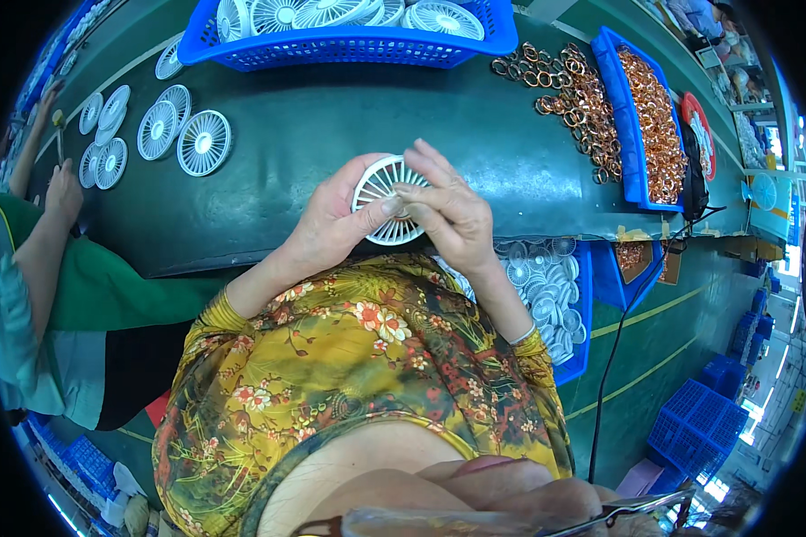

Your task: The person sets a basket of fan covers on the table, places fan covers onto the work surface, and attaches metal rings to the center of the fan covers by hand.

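Observation:
Close in front of my chest, a white round fan grille with thin radial ribs is held tilted above the table. My left hand grips its left rim, the thumb lying over the ribs toward the hub. My right hand is over the right half of the grille. Its thumb and forefinger come together at the hub, and the other fingers are raised and slightly blurred. Whatever lies between those fingertips is hidden.
Copper-coloured rings lie loose at right, beside a blue tray full of them. A blue basket of grilles stands ahead; several grilles lie at left. Below the table edge is a blue crate. A co-worker's hand holds a tool.

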Available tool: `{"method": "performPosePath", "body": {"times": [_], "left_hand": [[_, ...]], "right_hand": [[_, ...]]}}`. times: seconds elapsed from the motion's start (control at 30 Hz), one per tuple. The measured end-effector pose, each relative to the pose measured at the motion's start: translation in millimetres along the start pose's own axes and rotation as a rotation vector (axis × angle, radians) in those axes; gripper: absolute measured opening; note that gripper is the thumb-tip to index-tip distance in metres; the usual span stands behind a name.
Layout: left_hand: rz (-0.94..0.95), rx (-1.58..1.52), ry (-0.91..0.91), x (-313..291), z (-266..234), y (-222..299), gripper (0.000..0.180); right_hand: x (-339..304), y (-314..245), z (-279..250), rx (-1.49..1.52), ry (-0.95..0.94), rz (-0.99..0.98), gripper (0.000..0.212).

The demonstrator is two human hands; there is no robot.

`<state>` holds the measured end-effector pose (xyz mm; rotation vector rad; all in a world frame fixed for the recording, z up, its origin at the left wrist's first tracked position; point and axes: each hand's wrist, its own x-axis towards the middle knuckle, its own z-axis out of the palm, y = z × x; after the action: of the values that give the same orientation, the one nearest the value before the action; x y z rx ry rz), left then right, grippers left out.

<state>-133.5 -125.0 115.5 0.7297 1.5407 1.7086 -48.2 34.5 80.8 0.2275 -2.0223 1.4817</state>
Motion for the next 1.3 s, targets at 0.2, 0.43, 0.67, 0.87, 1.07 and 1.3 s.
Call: {"method": "performPosePath", "body": {"times": [0.2, 0.43, 0.67, 0.87, 1.07, 1.3], "left_hand": [[0.294, 0.545, -0.001, 3.4, -11.5, -3.0, 0.042], [0.651, 1.112, 0.644, 2.9, -45.8, -10.9, 0.040], [0.357, 1.533, 0.838, 7.3, -89.0, -12.4, 0.045], [1.018, 1.292, 0.657, 65.1, -81.4, 44.4, 0.027], [0.237, 1.462, 0.477, 139.8, -90.7, 78.7, 0.065], [0.628, 0.711, 0.171, 130.7, -124.3, 86.8, 0.041]], "right_hand": [[3.3, 4.7, 6.6, 0.231, 0.047, 0.219, 0.045], [50.8, 54.5, -76.7, -0.606, 0.364, 0.366, 0.031], [40.2, 121.7, -173.4, -1.150, 0.337, 0.441, 0.029], [22.6, 82.9, -149.5, -1.208, 0.387, 0.601, 0.029], [8.2, 63.8, -125.8, -0.939, 0.370, 0.542, 0.024], [8.7, 56.9, -109.3, -1.183, 0.328, 0.442, 0.022]]}}
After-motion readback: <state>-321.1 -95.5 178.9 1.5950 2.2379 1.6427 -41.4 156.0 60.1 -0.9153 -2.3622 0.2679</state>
